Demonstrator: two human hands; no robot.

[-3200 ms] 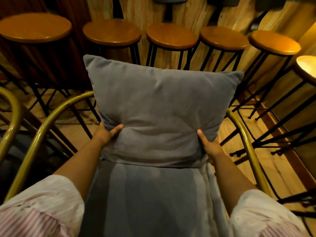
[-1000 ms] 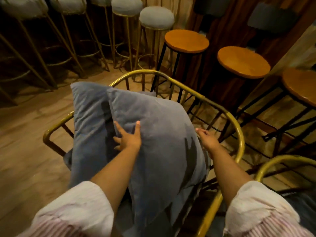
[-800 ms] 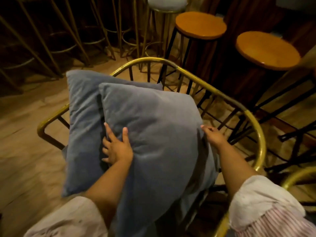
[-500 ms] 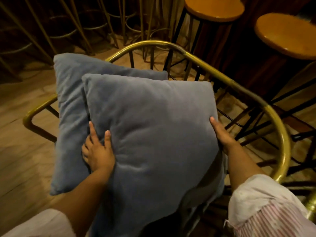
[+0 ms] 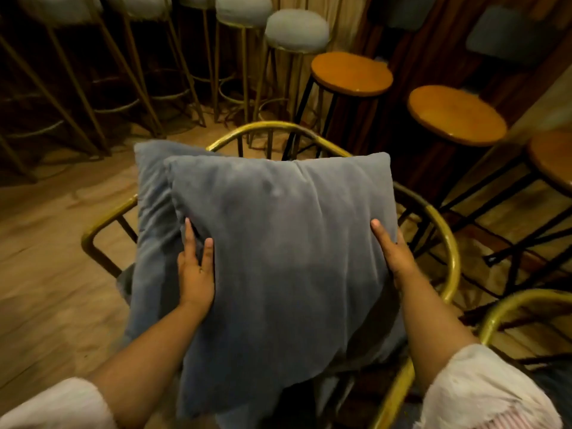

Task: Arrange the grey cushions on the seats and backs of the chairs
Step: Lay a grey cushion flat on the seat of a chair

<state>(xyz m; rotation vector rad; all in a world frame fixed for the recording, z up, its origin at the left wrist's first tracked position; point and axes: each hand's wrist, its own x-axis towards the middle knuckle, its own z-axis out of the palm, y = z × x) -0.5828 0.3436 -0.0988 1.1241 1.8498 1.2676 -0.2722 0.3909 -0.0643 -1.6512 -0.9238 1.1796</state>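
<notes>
Holding a grey cushion [image 5: 288, 261] upright over the seat of a gold-framed chair [image 5: 445, 243], the left hand [image 5: 195, 270] and right hand [image 5: 394, 252] press its two side edges — each grip is closed around the fabric, fingers flat on the front. A second grey cushion [image 5: 151, 218] stands just behind it to the left, leaning on the chair's rail — wooden stools [image 5: 351, 74] stand beyond.

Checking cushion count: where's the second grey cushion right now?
Head view, left of centre: the second grey cushion leans in the gold-framed chair, half hidden behind the front cushion held between the left hand and right hand.
</notes>
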